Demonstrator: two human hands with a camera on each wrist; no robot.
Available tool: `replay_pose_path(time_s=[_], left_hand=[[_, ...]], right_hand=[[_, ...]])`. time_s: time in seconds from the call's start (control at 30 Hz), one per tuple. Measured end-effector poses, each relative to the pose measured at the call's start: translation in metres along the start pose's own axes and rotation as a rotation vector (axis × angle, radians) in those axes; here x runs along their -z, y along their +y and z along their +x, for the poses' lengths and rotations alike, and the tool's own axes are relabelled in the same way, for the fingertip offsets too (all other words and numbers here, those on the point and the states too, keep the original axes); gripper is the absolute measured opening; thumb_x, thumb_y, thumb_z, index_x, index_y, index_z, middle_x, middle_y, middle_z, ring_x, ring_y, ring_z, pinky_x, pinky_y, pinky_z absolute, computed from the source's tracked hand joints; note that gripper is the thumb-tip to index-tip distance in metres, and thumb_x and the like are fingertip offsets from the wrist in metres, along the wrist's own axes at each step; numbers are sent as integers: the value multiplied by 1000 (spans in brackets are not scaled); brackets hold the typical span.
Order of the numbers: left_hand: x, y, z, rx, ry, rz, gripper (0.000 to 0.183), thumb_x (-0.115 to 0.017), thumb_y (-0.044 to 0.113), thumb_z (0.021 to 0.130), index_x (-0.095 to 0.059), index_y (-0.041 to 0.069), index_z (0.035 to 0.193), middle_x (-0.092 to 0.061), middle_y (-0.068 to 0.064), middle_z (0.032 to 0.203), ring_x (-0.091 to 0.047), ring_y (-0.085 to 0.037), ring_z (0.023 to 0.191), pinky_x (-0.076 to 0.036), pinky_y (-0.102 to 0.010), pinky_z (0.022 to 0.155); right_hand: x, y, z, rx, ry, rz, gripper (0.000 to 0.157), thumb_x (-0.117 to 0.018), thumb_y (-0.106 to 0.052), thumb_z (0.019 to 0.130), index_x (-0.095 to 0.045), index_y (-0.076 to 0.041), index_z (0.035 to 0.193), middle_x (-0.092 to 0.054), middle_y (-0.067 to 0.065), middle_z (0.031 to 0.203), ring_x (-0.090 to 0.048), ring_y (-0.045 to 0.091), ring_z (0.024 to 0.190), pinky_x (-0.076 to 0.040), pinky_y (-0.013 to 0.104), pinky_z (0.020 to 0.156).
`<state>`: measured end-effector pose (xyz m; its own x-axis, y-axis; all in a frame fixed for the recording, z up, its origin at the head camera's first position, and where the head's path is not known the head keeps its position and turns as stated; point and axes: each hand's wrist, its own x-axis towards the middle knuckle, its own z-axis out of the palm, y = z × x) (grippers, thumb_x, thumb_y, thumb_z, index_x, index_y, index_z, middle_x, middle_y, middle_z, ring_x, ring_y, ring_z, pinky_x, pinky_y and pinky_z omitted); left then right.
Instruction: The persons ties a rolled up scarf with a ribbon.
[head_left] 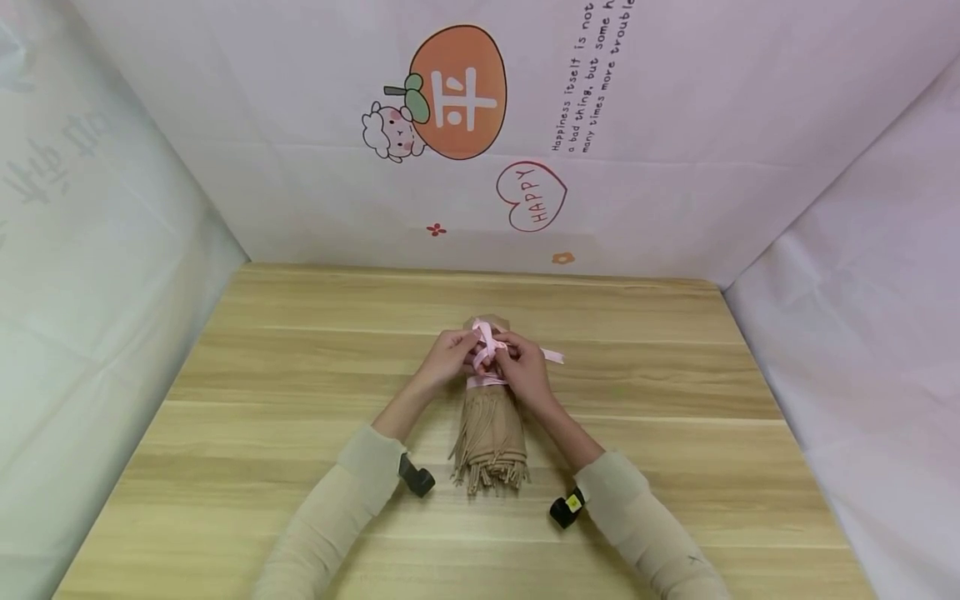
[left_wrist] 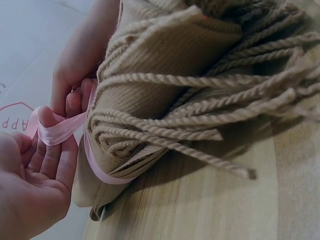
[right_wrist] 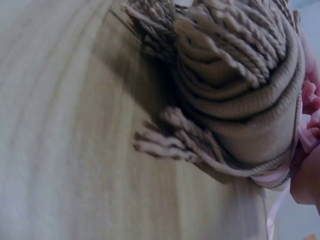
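Note:
A rolled tan scarf [head_left: 491, 425] with twisted fringe lies on the table, its fringed end toward the person. Pink ribbon [head_left: 487, 381] wraps around its middle, and loops of it rise above the roll between the two hands. My left hand [head_left: 448, 357] pinches a ribbon loop from the left; in the left wrist view the ribbon [left_wrist: 62, 131] runs over its curled fingers. From the right, my right hand [head_left: 527, 371] grips the ribbon close to the crossing. One ribbon tail sticks out beyond the right hand. In the right wrist view, the right hand [right_wrist: 307, 180] shows only partly at the edge.
The wood-grain table [head_left: 300, 375] extends around the scarf. A white printed cloth [head_left: 315, 183] stands behind the table, with white cloth at both sides. Black wrist cameras are strapped at the left sleeve [head_left: 371, 462] and the right sleeve [head_left: 615, 492].

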<state>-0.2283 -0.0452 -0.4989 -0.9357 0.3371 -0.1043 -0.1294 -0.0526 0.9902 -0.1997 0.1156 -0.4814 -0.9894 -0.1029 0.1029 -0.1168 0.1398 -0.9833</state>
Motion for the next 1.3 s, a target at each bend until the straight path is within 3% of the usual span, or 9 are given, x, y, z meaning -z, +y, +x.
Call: replay_pose_path(time_s=[0.13,0.3,0.4,0.53,0.67,0.8,1.07,1.3], left_hand=[[-1,-1,1,-6,-3,2,41,-39,17,108,-62,-15,98,-65,2,68,-62,-7,58,-58,-23,60],[0,-3,-1,-68,-35,-44,37,-40,17,107,-65,-8,93,-65,1,69,-64,-8,59,-59,-23,60],[0,-2,-2,-68,-34,-53,36,-39,15,107,-65,-6,92,-65,1,68,-63,-9,59,-58,-23,59],[-1,-1,-2,-10,4,-37,37,-39,15,107,-62,-11,96,-64,1,68,-62,-9,58,-58,-22,59],[-1,-2,-1,17,18,-33,37,-39,15,108,-60,-13,98,-65,0,68,-62,-9,57,-57,-23,59],[-1,-2,-1,10,6,-35,35,-39,13,108,-60,-13,99,-65,1,67,-62,-9,58,-57,-23,59],[-2,-1,-2,8,3,-35,34,-39,13,107,-60,-11,96,-64,0,68,-61,-9,58,-57,-22,58],[-2,-3,-1,6,6,-37,35,-39,14,107,-60,-6,88,-64,0,66,-61,-10,56,-56,-21,57]], right_hand=[[-4,20,6,-57,70,86,24,-53,8,91,-67,11,110,-67,-3,72,-54,2,56,-42,13,49],[-7,31,8,-78,124,169,29,-57,11,88,-66,7,116,-69,-11,83,-58,-2,65,-45,11,54],[-6,30,6,-63,110,258,33,-53,12,87,-64,9,118,-64,-7,79,-53,2,62,-41,13,52],[-6,29,4,-56,97,391,29,-48,8,93,-61,14,119,-52,2,70,-41,9,57,-31,17,48],[-7,29,5,-111,136,415,26,-52,-2,101,-62,12,120,-58,0,73,-43,8,57,-35,15,49],[-9,28,6,-171,179,408,25,-57,-3,100,-64,9,120,-62,-4,80,-45,4,59,-37,14,50],[-9,24,8,-272,223,498,21,-61,2,95,-68,3,115,-67,-5,84,-44,4,57,-36,14,49],[-6,19,11,-376,202,686,29,-56,2,98,-52,-2,126,-66,-5,86,-43,1,60,-30,11,48]])
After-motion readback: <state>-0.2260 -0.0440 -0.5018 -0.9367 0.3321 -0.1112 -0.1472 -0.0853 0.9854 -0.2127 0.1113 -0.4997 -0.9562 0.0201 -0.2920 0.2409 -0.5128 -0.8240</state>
